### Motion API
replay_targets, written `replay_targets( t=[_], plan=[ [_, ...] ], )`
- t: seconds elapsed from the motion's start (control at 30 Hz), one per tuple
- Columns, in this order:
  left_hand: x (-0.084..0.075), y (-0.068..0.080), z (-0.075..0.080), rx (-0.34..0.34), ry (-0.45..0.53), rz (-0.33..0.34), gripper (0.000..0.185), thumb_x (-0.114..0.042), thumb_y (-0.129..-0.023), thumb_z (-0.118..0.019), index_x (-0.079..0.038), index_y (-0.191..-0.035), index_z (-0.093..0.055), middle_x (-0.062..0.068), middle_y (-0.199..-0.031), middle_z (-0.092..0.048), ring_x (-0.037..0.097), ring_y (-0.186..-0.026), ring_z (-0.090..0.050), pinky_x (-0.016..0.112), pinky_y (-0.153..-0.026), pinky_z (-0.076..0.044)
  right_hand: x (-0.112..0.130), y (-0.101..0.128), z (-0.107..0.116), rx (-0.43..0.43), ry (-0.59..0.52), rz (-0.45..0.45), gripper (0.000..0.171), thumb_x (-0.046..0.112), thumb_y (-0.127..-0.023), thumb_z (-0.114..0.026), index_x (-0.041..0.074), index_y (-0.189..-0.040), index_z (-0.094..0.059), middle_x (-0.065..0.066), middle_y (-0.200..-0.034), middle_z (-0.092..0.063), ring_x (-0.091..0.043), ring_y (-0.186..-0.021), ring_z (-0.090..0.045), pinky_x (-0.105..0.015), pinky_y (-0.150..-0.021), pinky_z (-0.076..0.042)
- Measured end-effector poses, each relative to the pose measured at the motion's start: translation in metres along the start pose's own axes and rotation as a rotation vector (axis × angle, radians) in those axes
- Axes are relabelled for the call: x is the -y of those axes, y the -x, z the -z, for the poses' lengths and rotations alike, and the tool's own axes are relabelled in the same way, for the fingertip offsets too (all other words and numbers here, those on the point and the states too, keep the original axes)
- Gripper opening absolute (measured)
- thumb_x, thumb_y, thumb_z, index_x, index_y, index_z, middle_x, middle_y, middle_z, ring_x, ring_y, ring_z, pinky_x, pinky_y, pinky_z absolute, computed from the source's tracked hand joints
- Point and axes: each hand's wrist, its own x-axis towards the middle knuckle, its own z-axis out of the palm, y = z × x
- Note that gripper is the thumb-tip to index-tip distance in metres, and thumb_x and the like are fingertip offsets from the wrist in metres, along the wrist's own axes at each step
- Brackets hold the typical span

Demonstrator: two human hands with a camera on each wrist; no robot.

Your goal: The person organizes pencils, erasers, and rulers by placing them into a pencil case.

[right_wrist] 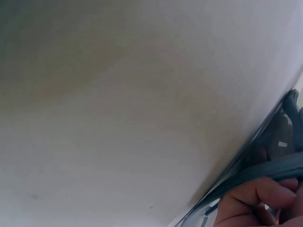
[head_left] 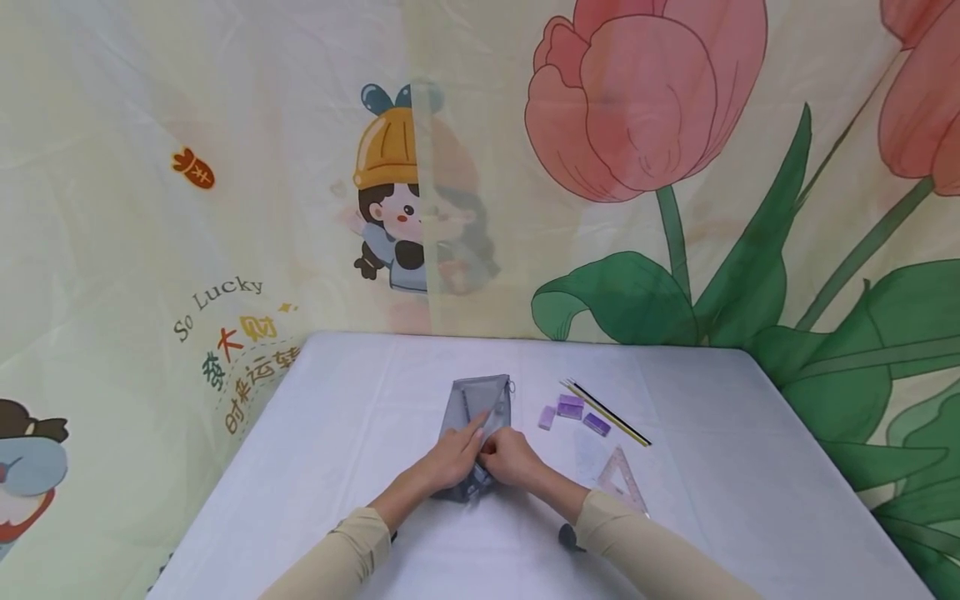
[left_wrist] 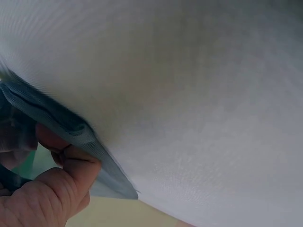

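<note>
A grey mesh pencil pouch (head_left: 463, 402) lies lengthwise on the table, with a small ring at its far right corner. My left hand (head_left: 450, 461) pinches its edge, the index finger stretched along the top. Close by on the right side, my right hand (head_left: 513, 457) grips the pouch's rim with curled fingers. In the left wrist view the left hand (left_wrist: 57, 187) holds the folded grey-blue edge. Beside a raised dark seam in the right wrist view are the bent fingers of the right hand (right_wrist: 258, 201). The pouch's inside is mostly hidden by the hands.
Right of the pouch lie several purple and lilac erasers (head_left: 570, 407) and a few pencils (head_left: 611, 413) side by side. Nearer are a clear pinkish set square (head_left: 632, 483) and a pale translucent piece (head_left: 590, 454). A dark rounded thing (head_left: 568, 537) shows beside the right sleeve.
</note>
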Motion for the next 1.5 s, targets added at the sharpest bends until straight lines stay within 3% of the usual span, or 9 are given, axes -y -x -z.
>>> replay_targets(
  t=[0.2,0.5,0.67,0.83,0.97,1.13,1.33,1.5],
  plan=[
    [-0.001,0.0,-0.002,0.017,0.007,0.024,0.05,-0.035,-0.109,-0.024,-0.021,-0.157,-0.03,0.019,-0.147,-0.05,0.044,-0.132,-0.046,0.063,-0.102,-0.041,-0.001,0.003,0.003,0.035,-0.013,0.051,0.011,0.008,-0.085,-0.069,0.002,-0.089,-0.078,-0.005,-0.072,-0.074,-0.007,-0.059,-0.056,-0.021,-0.056,-0.048],
    [-0.001,-0.001,-0.004,0.034,0.007,0.039,0.05,-0.036,-0.109,-0.023,-0.023,-0.157,-0.03,0.022,-0.144,-0.053,0.045,-0.133,-0.045,0.064,-0.102,-0.04,-0.01,0.009,0.01,0.019,0.015,0.161,0.016,0.012,-0.091,-0.066,0.004,-0.098,-0.079,-0.003,-0.081,-0.077,-0.003,-0.065,-0.06,-0.02,-0.06,-0.05],
    [-0.001,-0.003,-0.003,0.026,-0.007,0.026,0.05,-0.036,-0.109,-0.023,-0.021,-0.157,-0.03,0.025,-0.141,-0.054,0.046,-0.132,-0.046,0.064,-0.103,-0.039,-0.008,0.017,0.021,-0.001,0.05,0.202,0.019,0.013,-0.095,-0.062,0.006,-0.106,-0.076,-0.003,-0.089,-0.076,-0.008,-0.074,-0.066,-0.022,-0.065,-0.053],
    [0.0,-0.002,-0.003,0.022,-0.012,0.026,0.05,-0.037,-0.109,-0.023,-0.022,-0.157,-0.031,0.024,-0.142,-0.053,0.047,-0.133,-0.046,0.064,-0.103,-0.04,-0.005,0.03,0.03,-0.011,0.156,0.272,0.03,0.027,-0.099,-0.06,0.005,-0.115,-0.072,-0.007,-0.103,-0.076,-0.014,-0.081,-0.069,-0.026,-0.069,-0.055],
    [0.0,-0.001,-0.002,0.014,0.01,0.019,0.05,-0.036,-0.109,-0.024,-0.022,-0.157,-0.031,0.024,-0.145,-0.051,0.049,-0.134,-0.044,0.065,-0.103,-0.039,-0.006,0.042,0.034,-0.058,0.3,0.295,0.042,0.042,-0.1,-0.056,0.008,-0.121,-0.069,-0.006,-0.113,-0.073,-0.02,-0.099,-0.066,-0.038,-0.084,-0.056],
    [0.0,0.0,0.0,0.006,0.02,0.009,0.051,-0.036,-0.109,-0.023,-0.021,-0.156,-0.031,0.023,-0.144,-0.052,0.047,-0.13,-0.048,0.062,-0.1,-0.043,-0.012,0.054,0.042,-0.086,0.398,0.313,0.055,0.053,-0.098,-0.053,0.011,-0.132,-0.063,-0.006,-0.133,-0.065,-0.027,-0.121,-0.06,-0.047,-0.101,-0.049],
    [0.0,-0.001,-0.002,-0.006,0.013,0.003,0.051,-0.037,-0.108,-0.024,-0.02,-0.156,-0.033,0.026,-0.139,-0.056,0.043,-0.122,-0.055,0.059,-0.096,-0.046,-0.027,0.068,0.055,-0.155,0.482,0.356,0.068,0.06,-0.095,-0.053,0.017,-0.147,-0.049,-0.004,-0.157,-0.04,-0.031,-0.137,-0.045,-0.055,-0.106,-0.04],
    [0.001,-0.002,-0.003,-0.005,0.002,0.011,0.05,-0.035,-0.109,-0.024,-0.019,-0.156,-0.033,0.026,-0.118,-0.064,0.032,-0.106,-0.059,0.052,-0.09,-0.048,-0.043,0.077,0.066,-0.164,0.505,0.287,0.072,0.061,-0.095,-0.051,0.026,-0.155,-0.034,-0.004,-0.166,-0.018,-0.034,-0.149,-0.026,-0.064,-0.112,-0.029]
  ],
)
